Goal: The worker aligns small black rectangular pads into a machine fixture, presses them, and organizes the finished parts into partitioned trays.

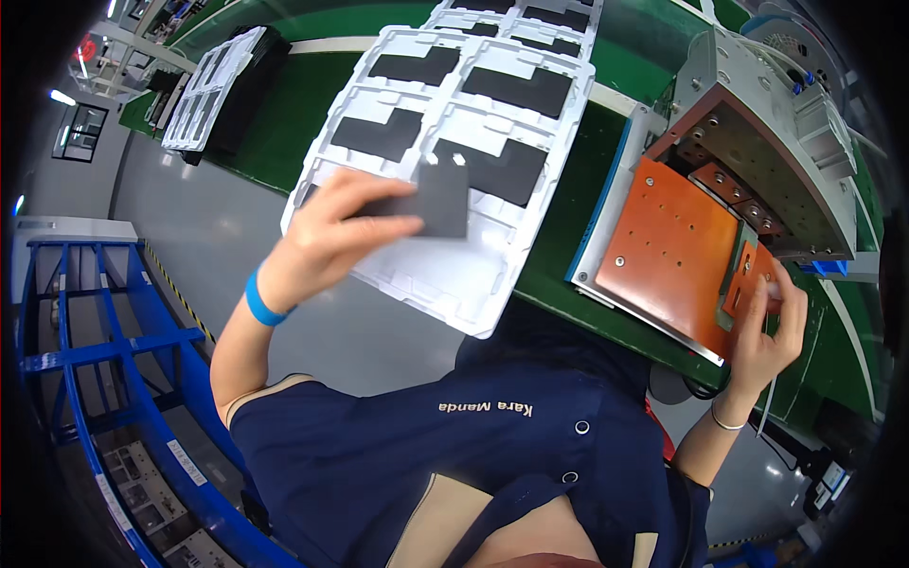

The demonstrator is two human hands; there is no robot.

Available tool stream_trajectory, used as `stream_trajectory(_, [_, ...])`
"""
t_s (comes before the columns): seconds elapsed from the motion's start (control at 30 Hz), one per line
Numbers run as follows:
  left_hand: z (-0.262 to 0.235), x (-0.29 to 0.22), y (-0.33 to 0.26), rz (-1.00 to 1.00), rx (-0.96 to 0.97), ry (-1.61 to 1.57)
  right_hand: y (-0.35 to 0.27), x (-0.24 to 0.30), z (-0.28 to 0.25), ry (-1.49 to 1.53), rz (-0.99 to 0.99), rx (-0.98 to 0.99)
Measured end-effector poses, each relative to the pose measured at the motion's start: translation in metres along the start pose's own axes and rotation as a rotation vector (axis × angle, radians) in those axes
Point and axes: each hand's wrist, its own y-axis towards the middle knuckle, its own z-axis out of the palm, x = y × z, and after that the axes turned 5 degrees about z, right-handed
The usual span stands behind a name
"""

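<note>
Between its fingers and thumb, my left hand (331, 227) grips a flat dark grey L-shaped plate (443, 201), slightly blurred. The plate is above a white moulded tray (464, 308) whose pockets hold several similar dark plates, such as one dark plate (516, 92) in the far right pocket. To the right, my right hand (772, 331) has its thumb and fingers closed on the end of a small orange block (748, 275). That block sits at the right side of a larger orange fixture plate (663, 256) with small holes and screws. My fingertips hide part of the block.
A heavy metal press head (757, 133) overhangs the fixture's far side. Another white tray (559, 19) with dark plates lies beyond the near one, and stacked trays (213, 90) stand at far left. A blue metal rack (95, 350) is at left. The bench top (549, 251) is green.
</note>
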Motion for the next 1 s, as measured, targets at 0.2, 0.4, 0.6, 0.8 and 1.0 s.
stream_trajectory(0.2, [0.036, -0.008, -0.007, 0.137, 0.075, -0.224, -0.001, 0.057, 0.027, 0.082, -0.125, 0.162])
stream_trajectory(0.4, [0.047, 0.022, -0.016, 0.119, 0.107, -0.336, -0.017, 0.107, 0.063, 0.205, -0.363, 0.305])
stream_trajectory(0.6, [0.003, 0.052, -0.069, -0.281, -0.206, -0.100, -0.055, 0.157, 0.138, 0.580, -0.690, 0.434])
stream_trajectory(0.8, [-0.009, 0.154, -0.125, -0.832, -0.058, 0.249, -0.073, 0.152, 0.192, 0.630, -0.668, 0.525])
stream_trajectory(1.0, [-0.030, 0.251, -0.190, -0.880, 0.020, -0.250, -0.056, 0.131, 0.180, 0.525, -0.526, 0.344])
